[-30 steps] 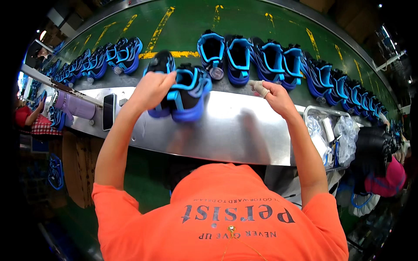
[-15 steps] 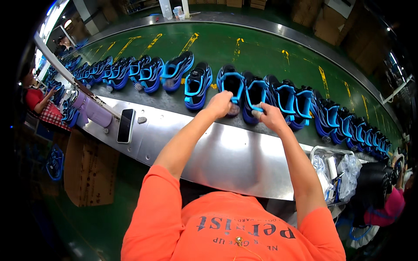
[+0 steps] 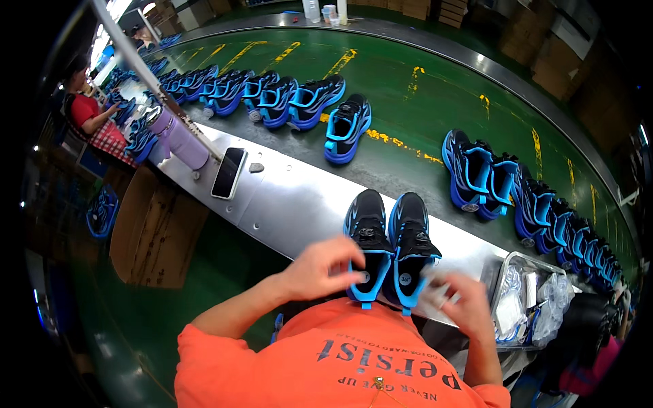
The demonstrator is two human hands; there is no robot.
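— What has changed since half a second ago?

— The pair of black and blue shoes (image 3: 391, 248) has come off the green conveyor belt (image 3: 435, 102) and now sits on the steel desk (image 3: 286, 204), at its near edge, right in front of the person. Both hands, which were stretched out to the belt, are drawn back close to the orange shirt (image 3: 340, 360).

— How do the hands stand?

— The left hand (image 3: 323, 266) has its fingers curled against the heel of the left shoe, gripping it. The right hand (image 3: 469, 302) pinches a small pale piece (image 3: 435, 294) just beside the heel of the right shoe; what that piece is, I cannot tell.

— And the shoes themselves?

— Side by side, touching, upright, toes pointing toward the far edge of the desk, heels toward the person.

— What else is on the desk?

— A black phone (image 3: 228, 172) lies flat toward the left end, with a small dark object (image 3: 256, 167) just beside it. A purple bottle (image 3: 178, 139) lies farther left. Near the right end stands a wire basket (image 3: 524, 262) holding clear bags.

— On the belt?

— One single shoe (image 3: 348, 128) well apart from the held pair, and rows of like shoes to the left and right.
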